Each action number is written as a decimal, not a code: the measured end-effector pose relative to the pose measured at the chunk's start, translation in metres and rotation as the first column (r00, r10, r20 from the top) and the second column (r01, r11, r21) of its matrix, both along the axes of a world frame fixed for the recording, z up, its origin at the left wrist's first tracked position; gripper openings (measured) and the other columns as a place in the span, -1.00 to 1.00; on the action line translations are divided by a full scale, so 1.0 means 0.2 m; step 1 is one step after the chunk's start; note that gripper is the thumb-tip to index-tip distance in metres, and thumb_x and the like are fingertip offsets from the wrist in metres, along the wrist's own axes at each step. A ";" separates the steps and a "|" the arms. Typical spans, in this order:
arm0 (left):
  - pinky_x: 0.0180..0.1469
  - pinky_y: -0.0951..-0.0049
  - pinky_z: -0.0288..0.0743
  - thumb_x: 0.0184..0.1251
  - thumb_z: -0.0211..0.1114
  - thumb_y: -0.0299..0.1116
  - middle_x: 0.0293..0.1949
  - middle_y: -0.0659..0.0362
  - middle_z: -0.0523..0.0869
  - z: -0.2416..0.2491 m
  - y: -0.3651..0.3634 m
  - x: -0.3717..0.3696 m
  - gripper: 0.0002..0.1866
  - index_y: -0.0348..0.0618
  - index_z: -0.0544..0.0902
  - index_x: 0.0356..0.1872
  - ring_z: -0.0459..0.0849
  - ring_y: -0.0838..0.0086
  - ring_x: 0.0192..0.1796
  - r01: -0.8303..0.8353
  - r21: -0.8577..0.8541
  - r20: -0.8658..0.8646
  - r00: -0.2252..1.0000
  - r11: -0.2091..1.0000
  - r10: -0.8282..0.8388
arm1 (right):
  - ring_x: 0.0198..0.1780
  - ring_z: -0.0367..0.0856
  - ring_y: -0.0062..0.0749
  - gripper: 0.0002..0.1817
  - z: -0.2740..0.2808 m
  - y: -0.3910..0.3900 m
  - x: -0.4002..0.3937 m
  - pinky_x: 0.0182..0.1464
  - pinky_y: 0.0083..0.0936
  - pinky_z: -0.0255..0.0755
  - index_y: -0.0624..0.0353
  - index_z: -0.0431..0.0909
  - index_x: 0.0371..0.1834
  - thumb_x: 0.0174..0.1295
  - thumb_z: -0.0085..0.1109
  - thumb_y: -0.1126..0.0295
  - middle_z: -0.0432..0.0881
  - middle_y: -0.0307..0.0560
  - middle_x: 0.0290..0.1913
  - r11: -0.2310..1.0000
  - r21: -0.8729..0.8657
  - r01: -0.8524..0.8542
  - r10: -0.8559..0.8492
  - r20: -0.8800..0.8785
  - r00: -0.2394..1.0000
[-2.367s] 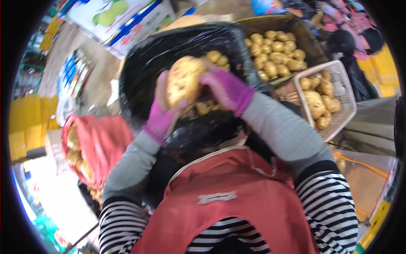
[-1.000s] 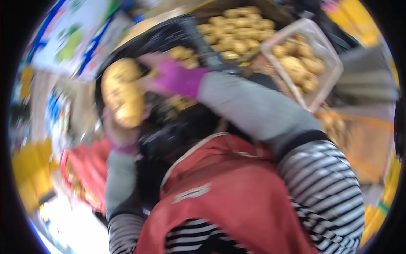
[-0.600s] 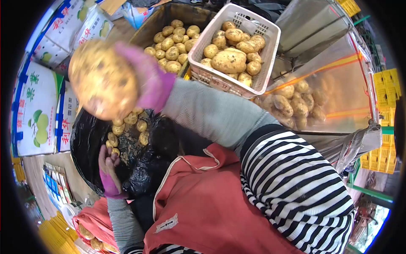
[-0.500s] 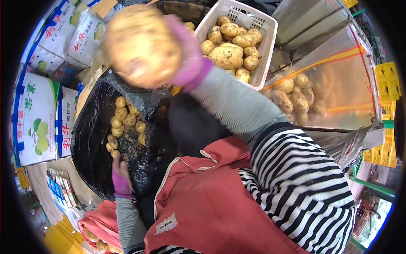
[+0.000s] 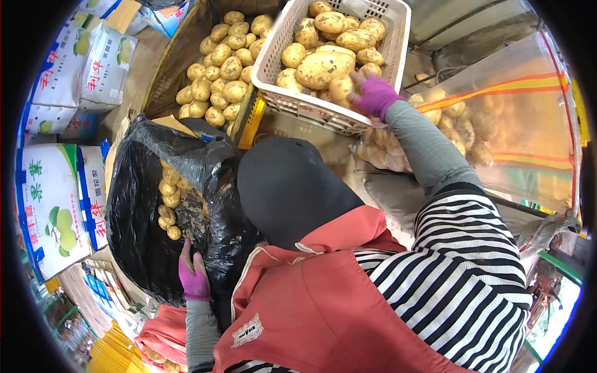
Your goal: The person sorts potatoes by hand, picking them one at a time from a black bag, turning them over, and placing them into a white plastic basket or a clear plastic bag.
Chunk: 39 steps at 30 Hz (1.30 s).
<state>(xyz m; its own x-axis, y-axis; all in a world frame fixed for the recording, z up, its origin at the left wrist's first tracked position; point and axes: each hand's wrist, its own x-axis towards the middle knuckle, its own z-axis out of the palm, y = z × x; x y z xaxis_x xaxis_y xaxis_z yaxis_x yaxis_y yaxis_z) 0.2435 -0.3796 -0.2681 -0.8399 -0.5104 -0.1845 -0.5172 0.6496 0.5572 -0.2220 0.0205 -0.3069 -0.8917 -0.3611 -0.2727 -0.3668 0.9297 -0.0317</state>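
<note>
My right hand (image 5: 376,94), in a purple glove, has its fingers closed round a potato (image 5: 341,89) in the near right corner of the white plastic crate (image 5: 286,102). Other potatoes surround it, among them a very large one (image 5: 324,69). Lower left, my left hand (image 5: 194,273), also gloved in purple, lies with fingers stretched and thumb apart at the black plastic bag (image 5: 134,205). Just beyond its fingertips several small potatoes (image 5: 169,194) rest inside the bag, on loose dirt.
A dark bin (image 5: 161,93) behind the bag holds many potatoes (image 5: 217,78). To the right stands a clear bag of potatoes (image 5: 457,127) with orange stripes. White cartons (image 5: 53,205) are stacked at left. Red cloth (image 5: 165,336) covers more potatoes at lower left.
My right hand, which held a large potato up close to the camera, has moved right and down into the crate. That large potato appears to lie there now. My left hand has barely shifted.
</note>
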 end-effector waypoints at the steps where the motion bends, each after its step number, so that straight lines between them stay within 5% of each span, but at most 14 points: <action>1: 0.36 0.26 0.30 0.47 0.08 -0.37 0.25 -0.13 0.53 0.00 0.00 0.01 -0.54 -0.41 0.41 0.30 0.49 0.11 0.31 -0.018 0.005 0.014 1.000 1.000 0.018 | 0.32 0.46 0.03 -0.34 -0.04 -0.02 0.00 0.29 -0.16 0.38 0.08 0.38 0.36 0.26 0.04 -0.04 0.43 0.21 0.34 0.997 -0.068 -0.036 0.040 0.057 0.998; 4: 0.35 0.25 0.32 0.47 0.08 -0.36 0.23 -0.13 0.55 -0.02 0.00 0.03 -0.55 -0.41 0.42 0.28 0.51 0.11 0.28 -0.026 0.019 0.000 1.000 0.999 0.026 | 0.21 0.57 0.01 -0.41 -0.01 -0.18 -0.13 0.23 -0.17 0.44 0.14 0.57 0.17 0.26 -0.02 -0.07 0.60 0.18 0.15 0.975 0.196 -0.107 0.023 0.387 0.922; 7: 0.32 0.27 0.36 0.45 0.10 -0.39 0.22 -0.13 0.56 -0.02 0.01 0.02 -0.57 -0.41 0.44 0.26 0.54 0.12 0.26 -0.052 0.038 -0.030 0.998 0.998 0.054 | 0.06 0.66 0.00 -0.45 -0.06 -0.26 -0.32 0.14 -0.16 0.50 0.19 0.67 -0.03 0.30 -0.07 -0.06 0.69 0.15 -0.03 0.982 0.100 -0.159 0.130 0.250 0.959; 10: 0.31 0.27 0.37 0.44 0.11 -0.41 0.21 -0.12 0.56 -0.01 0.00 0.00 -0.57 -0.40 0.45 0.26 0.55 0.13 0.25 -0.049 0.013 0.001 0.999 0.999 0.049 | -0.12 0.68 0.02 -0.55 -0.04 -0.39 -0.39 0.01 -0.12 0.54 0.20 0.66 -0.20 0.32 -0.07 0.05 0.69 0.16 -0.22 0.962 -0.226 -0.153 0.124 -0.137 0.983; 13: 0.32 0.28 0.36 0.45 0.09 -0.38 0.23 -0.13 0.54 -0.01 -0.02 -0.01 -0.57 -0.41 0.44 0.26 0.53 0.14 0.28 -0.042 0.000 0.061 0.997 0.999 0.042 | -0.16 0.69 -0.02 -0.67 -0.14 -0.56 -0.37 -0.01 -0.17 0.54 0.05 0.68 -0.19 0.27 -0.02 0.13 0.70 0.11 -0.20 0.855 -0.317 -0.410 0.463 0.111 0.879; 15: 0.35 0.29 0.33 0.48 0.05 -0.33 0.28 -0.13 0.51 0.00 -0.03 -0.01 -0.54 -0.42 0.42 0.29 0.48 0.16 0.32 -0.042 -0.005 0.129 0.991 0.999 0.043 | -0.11 0.69 -0.08 -0.73 -0.27 -0.62 -0.31 0.00 -0.25 0.53 -0.03 0.69 -0.11 0.27 0.05 0.17 0.72 0.07 -0.15 0.880 -0.198 -0.433 0.476 0.393 0.787; 18: 0.34 0.30 0.34 0.48 0.07 -0.32 0.27 -0.12 0.51 -0.01 -0.02 0.00 -0.53 -0.42 0.42 0.29 0.49 0.16 0.32 -0.105 0.074 0.091 0.991 0.992 0.098 | -0.07 0.70 -0.12 -0.70 -0.43 -0.56 -0.30 0.04 -0.28 0.52 -0.06 0.69 -0.02 0.23 0.14 0.20 0.73 0.06 -0.11 0.897 -0.367 -0.245 0.431 0.609 0.666; 21: 0.31 0.27 0.38 0.44 0.08 -0.41 0.22 -0.13 0.56 0.00 -0.02 -0.01 -0.58 -0.41 0.45 0.25 0.54 0.12 0.26 -0.052 -0.002 0.097 0.994 0.999 0.052 | -0.03 0.70 -0.13 -0.70 -0.43 -0.54 -0.33 0.08 -0.27 0.50 -0.09 0.69 0.01 0.23 0.16 0.24 0.73 0.02 -0.07 0.883 -0.247 -0.398 0.458 0.640 0.617; 25: 0.31 0.27 0.38 0.45 0.07 -0.40 0.22 -0.13 0.55 -0.03 -0.03 0.05 -0.58 -0.40 0.45 0.26 0.54 0.13 0.26 -0.150 0.122 0.078 0.987 0.981 0.141 | 0.00 0.67 -0.05 -0.64 -0.32 -0.51 -0.30 0.10 -0.19 0.48 -0.02 0.70 -0.04 0.23 0.13 0.07 0.70 0.11 -0.06 0.791 0.244 -0.562 0.378 0.527 0.761; 27: 0.31 0.27 0.38 0.45 0.07 -0.40 0.22 -0.13 0.55 -0.05 -0.03 0.04 -0.58 -0.40 0.45 0.26 0.54 0.13 0.26 -0.175 0.137 0.092 0.982 0.975 0.164 | 0.15 0.57 -0.02 -0.58 -0.19 -0.40 -0.26 0.18 -0.20 0.42 0.03 0.71 -0.04 0.15 0.15 0.05 0.62 0.05 0.07 0.750 0.163 -0.642 0.574 0.321 0.753; 34: 0.27 0.30 0.42 0.46 0.07 -0.40 0.21 -0.13 0.55 -0.03 -0.03 0.02 -0.58 -0.39 0.44 0.26 0.56 0.13 0.22 -0.134 0.144 0.073 0.990 0.980 0.125 | 0.05 0.59 -0.08 -0.57 -0.08 -0.35 -0.21 0.12 -0.19 0.44 0.06 0.70 -0.07 0.31 0.02 -0.01 0.63 0.03 -0.04 0.854 0.238 -0.463 0.451 0.106 0.886; 37: 0.27 0.29 0.42 0.45 0.07 -0.40 0.21 -0.13 0.55 -0.06 -0.04 0.04 -0.58 -0.39 0.45 0.26 0.55 0.12 0.23 -0.124 0.124 0.058 0.991 0.984 0.118 | -0.02 0.63 -0.08 -0.61 -0.18 -0.23 -0.26 0.07 -0.18 0.48 0.06 0.69 -0.07 0.35 0.00 0.05 0.66 0.02 -0.10 0.955 -0.101 -0.278 0.293 0.197 0.936; 39: 0.28 0.27 0.40 0.44 0.08 -0.40 0.21 -0.13 0.55 -0.05 -0.03 0.03 -0.58 -0.39 0.45 0.25 0.55 0.12 0.23 -0.134 0.119 0.070 0.989 0.984 0.127 | -0.03 0.65 -0.08 -0.69 -0.20 -0.17 -0.26 0.05 -0.18 0.51 0.04 0.70 -0.08 0.32 0.06 0.14 0.68 -0.01 -0.07 0.953 -0.119 -0.278 0.294 0.158 0.943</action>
